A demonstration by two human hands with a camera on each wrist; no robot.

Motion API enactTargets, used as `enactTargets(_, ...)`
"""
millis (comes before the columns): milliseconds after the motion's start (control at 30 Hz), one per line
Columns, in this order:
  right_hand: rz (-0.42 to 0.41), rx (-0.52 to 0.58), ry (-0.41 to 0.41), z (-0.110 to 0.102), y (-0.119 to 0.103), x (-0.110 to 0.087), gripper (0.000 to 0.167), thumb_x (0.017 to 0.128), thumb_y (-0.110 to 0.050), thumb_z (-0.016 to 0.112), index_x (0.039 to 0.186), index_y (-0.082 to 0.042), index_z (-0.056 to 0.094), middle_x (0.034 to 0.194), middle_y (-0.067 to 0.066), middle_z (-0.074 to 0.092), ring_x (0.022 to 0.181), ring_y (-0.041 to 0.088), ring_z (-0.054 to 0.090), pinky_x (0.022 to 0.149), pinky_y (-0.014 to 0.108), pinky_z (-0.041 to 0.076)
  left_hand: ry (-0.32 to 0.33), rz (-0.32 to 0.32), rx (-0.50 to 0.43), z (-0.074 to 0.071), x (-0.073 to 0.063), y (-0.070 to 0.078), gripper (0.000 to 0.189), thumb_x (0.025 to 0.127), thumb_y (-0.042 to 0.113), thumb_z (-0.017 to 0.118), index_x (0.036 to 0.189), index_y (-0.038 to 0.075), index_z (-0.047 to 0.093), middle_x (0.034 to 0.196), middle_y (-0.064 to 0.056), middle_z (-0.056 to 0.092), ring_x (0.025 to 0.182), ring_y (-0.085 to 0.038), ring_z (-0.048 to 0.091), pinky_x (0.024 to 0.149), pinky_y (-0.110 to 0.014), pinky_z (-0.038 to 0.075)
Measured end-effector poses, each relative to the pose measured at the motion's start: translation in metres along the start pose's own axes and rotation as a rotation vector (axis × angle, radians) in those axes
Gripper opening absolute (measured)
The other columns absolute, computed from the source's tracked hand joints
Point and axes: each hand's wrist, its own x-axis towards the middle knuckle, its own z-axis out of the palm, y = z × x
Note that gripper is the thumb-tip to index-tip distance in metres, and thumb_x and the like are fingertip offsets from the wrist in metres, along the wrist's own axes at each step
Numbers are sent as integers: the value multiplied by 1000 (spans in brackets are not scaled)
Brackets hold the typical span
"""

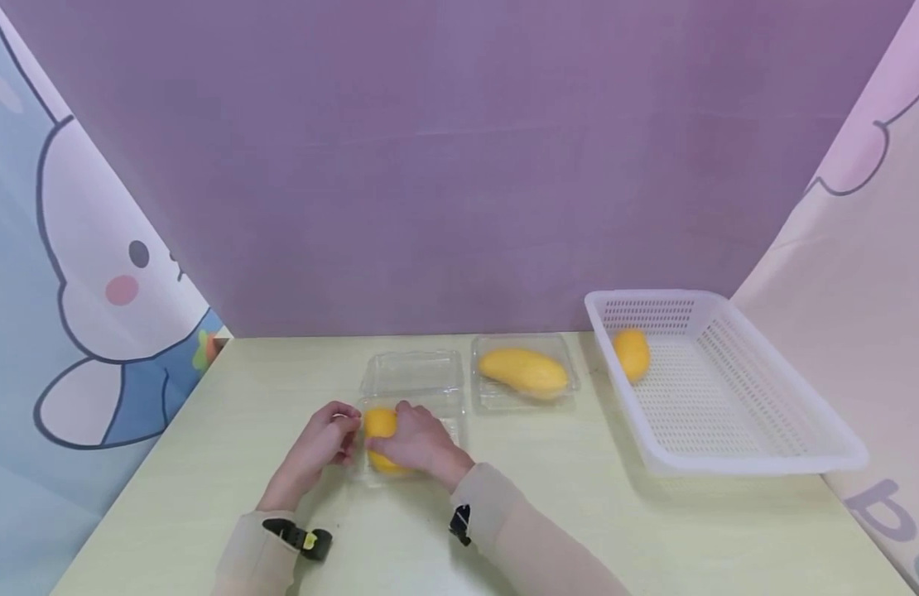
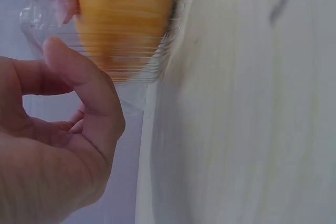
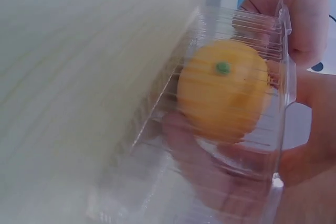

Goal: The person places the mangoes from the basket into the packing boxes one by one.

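A yellow mango (image 1: 380,423) with a green stem end (image 3: 223,67) lies in an open clear plastic box (image 3: 262,124). My right hand (image 1: 422,443) grips the mango from the right, its thumb across the front and the fingers behind. In the right wrist view the held mango and the fingers show through the ribbed wall. My left hand (image 1: 321,447) is at the box's left side, its fingers bent and a fingertip (image 2: 55,48) right at the rim; I cannot tell whether it pinches the rim. The box's lid (image 1: 415,372) is folded back, away from me.
A second clear plastic box (image 1: 497,401) just right of the lid contains another, longer yellow mango (image 1: 525,372). On the right stands a white perforated basket (image 1: 757,465) with one more yellow mango (image 1: 632,354) at its left wall. A purple backdrop (image 1: 459,165) rises behind the table.
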Motion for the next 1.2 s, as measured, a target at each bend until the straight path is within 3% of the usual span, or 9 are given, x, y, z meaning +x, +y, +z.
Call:
enactTargets(200,34,-59,-3,-5,-2,-5,75,88,-58,70,135,-1,55,101,11,65,76,24,58,64,37,49,3,0,15,0,-1,1,24,101,11,49,121,-3,49,86,-12,54,67,-21,52,55,-30,50)
enactTargets(500,-20,-202,-27,-24,-8,-16,68,94,-56,62,137,-3,57,120,12,66,82,22,58,72,39,51,-3,-12,14,-2,-1,1,24,101,12,49,122,-2,49,87,-12,54,67,-20,52,56,-30,50)
enactTargets(833,-101,-432,-6,-39,-12,-26,51,96,-54,61,117,-8,64,89,4,59,75,22,55,62,35,46,-13,-2,9,-4,0,1,25,102,11,49,122,-2,48,87,-12,53,66,-19,51,56,-30,50)
enactTargets(1067,-179,-614,21,-54,-11,-28,52,98,-55,56,122,-10,64,105,6,63,96,27,60,75,42,54,-19,-3,7,-3,-1,2,25,102,11,49,123,-3,48,86,-10,52,66,-19,51,56,-29,50)
enactTargets(1200,-201,-677,43,-66,-8,-25,51,99,-54,54,125,-10,63,109,7,64,99,27,60,78,43,55,-21,-3,4,-3,-1,0,25,102,11,48,123,-2,48,86,-10,52,66,-19,51,56,-30,50)
